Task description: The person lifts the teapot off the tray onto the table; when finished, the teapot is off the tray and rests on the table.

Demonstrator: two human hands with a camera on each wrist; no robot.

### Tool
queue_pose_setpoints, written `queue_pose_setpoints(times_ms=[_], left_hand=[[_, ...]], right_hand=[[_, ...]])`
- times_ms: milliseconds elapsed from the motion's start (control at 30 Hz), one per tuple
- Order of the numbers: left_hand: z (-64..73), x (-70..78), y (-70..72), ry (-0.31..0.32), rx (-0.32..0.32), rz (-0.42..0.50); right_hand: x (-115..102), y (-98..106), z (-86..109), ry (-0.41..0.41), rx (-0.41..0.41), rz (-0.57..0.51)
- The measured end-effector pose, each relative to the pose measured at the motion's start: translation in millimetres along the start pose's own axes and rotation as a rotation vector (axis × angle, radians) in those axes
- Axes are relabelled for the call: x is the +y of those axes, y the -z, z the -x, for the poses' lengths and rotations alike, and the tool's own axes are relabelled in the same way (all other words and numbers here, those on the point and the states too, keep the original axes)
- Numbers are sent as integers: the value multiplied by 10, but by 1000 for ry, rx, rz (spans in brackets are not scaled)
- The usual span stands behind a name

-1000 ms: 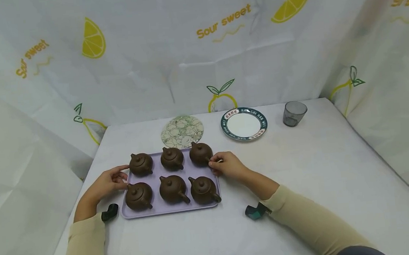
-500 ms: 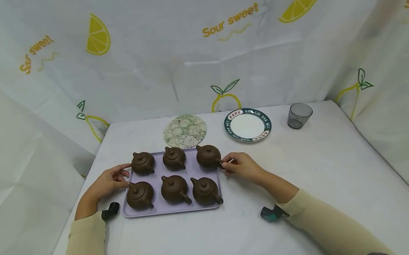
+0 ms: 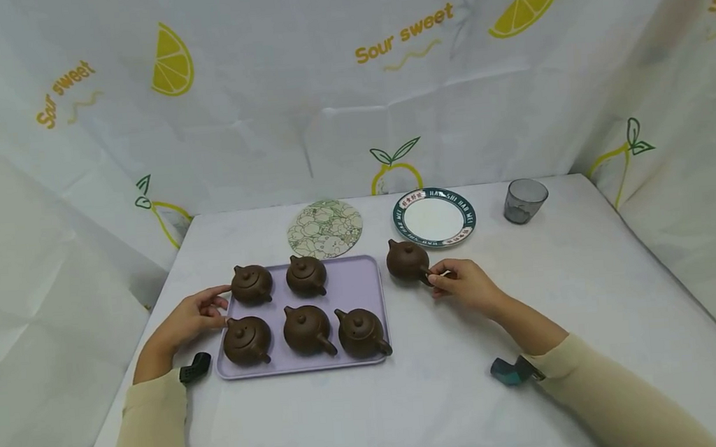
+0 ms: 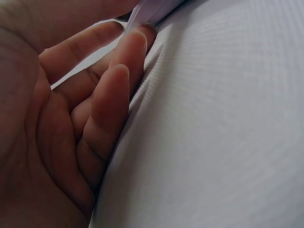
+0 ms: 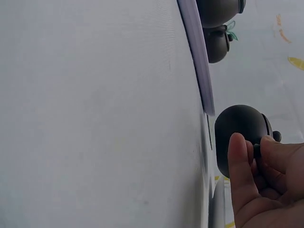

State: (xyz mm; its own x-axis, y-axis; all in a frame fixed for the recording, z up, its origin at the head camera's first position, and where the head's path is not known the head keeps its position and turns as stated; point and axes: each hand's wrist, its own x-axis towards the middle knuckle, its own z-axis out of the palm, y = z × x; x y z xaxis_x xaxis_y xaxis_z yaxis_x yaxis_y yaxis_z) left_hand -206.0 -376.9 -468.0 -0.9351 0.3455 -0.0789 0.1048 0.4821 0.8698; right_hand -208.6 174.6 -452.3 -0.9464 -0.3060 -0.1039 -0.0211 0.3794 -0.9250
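My right hand [image 3: 464, 284] pinches the handle of a small brown clay teapot [image 3: 406, 260] between thumb and fingers, just right of the lilac tray [image 3: 359, 279]. In the right wrist view the teapot [image 5: 240, 121] hangs close over the white tabletop, its lidded top facing away from the table. Several matching teapots stand on the tray, among them one at the front right [image 3: 360, 332] and one at the back middle [image 3: 305, 275]. My left hand [image 3: 191, 317] rests at the tray's left edge, fingers loosely bent against it, as the left wrist view shows its fingertips [image 4: 121, 78].
Behind the tray lies a round green-patterned mat [image 3: 325, 228]. A white plate with a dark green rim [image 3: 435, 217] is just behind the held teapot. A grey see-through glass [image 3: 524, 200] stands at the back right, before a lemon-print curtain [image 3: 296, 81].
My right hand has carried the back-right teapot by its handle off the tray to the right. A bare spot shows on the tray there. The left hand has stayed at the tray's edge.
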Motion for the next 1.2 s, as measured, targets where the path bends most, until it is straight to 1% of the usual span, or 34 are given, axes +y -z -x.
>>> queue_pose_setpoints(times_ms=[267, 500, 633, 733, 800, 867, 933, 1067, 1200], left_hand=[[-15, -23, 11, -1, -8, -3], [-32, -40, 11, -12, -8, -15], [-26, -34, 5, -6, -3, -21], [-15, -27, 3, -4, -1, -21], [-11, -27, 1, -10, -1, -15], [-11, -31, -1, -15, -2, -9], [-12, -34, -3, -15, -4, -9], [-11, -35, -2, -10, -2, -12], [-14, -37, -3, -13, -3, -8]], right_hand=[[46, 41, -1, -25, 4, 41], [80, 45, -11, -30, -10, 37], [91, 64, -8, -42, -32, 46], [64, 82, 6, -37, -41, 103], [24, 86, 30, -22, -30, 166], [-31, 78, 68, -3, 0, 230], [-86, 45, 113, 22, 30, 264], [-170, -108, 197, 90, 43, 281], [-216, -323, 268, 147, -11, 266]])
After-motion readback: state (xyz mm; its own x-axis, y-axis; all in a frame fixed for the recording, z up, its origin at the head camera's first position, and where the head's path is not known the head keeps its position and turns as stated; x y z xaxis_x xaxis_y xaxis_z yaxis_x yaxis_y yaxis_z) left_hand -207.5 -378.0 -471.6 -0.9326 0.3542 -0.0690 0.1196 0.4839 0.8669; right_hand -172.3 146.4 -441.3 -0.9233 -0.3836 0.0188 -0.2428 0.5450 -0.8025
